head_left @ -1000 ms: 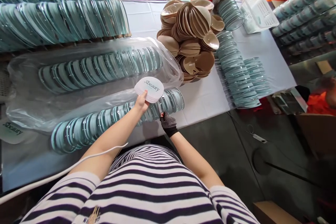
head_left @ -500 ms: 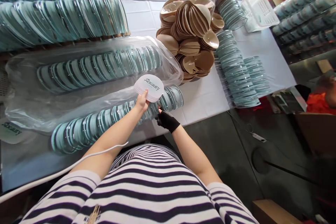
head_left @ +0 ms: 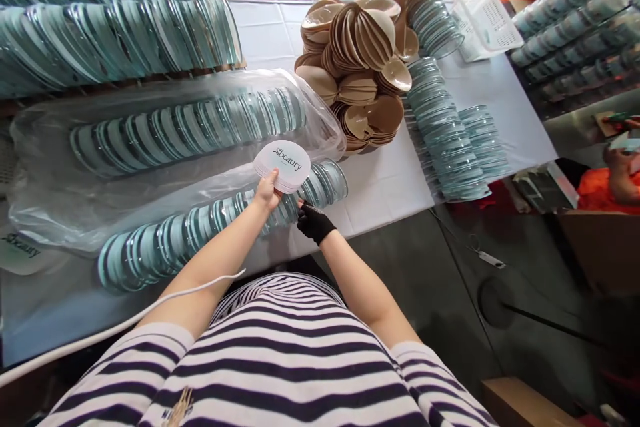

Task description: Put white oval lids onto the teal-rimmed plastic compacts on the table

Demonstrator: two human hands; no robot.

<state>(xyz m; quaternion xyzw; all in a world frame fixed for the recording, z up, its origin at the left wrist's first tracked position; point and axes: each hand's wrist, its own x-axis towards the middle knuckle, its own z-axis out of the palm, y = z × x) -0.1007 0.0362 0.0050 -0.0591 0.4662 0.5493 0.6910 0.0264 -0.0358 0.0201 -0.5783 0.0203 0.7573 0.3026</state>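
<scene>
My left hand (head_left: 269, 192) is closed around a stack of white oval cards (head_left: 286, 163) printed with "beauty" lettering, its thumb lying on top. Just right of it, my right hand (head_left: 315, 224) wears a black glove with bare fingertips. Its fingers are curled near the lower edge of the cards, and a thin ribbed strip shows along them; what they grip is hard to make out. Beneath both hands runs a row of bluish clear round discs (head_left: 185, 237) standing on edge on the table. Behind them, a second row of discs (head_left: 200, 127) lies on clear plastic sheeting.
Brown oval pieces (head_left: 357, 40) are piled beyond my hands. More discs (head_left: 447, 127) stand to the right, near a white basket (head_left: 485, 23). Large disc rows (head_left: 120, 37) fill the back left. A white cable (head_left: 125, 323) crosses my left arm. Co-workers in orange are at the back and right.
My right hand has shifted slightly up and left, closer to the cards. My left hand still holds the cards. At the back, a co-worker's hand has moved over the brown pieces.
</scene>
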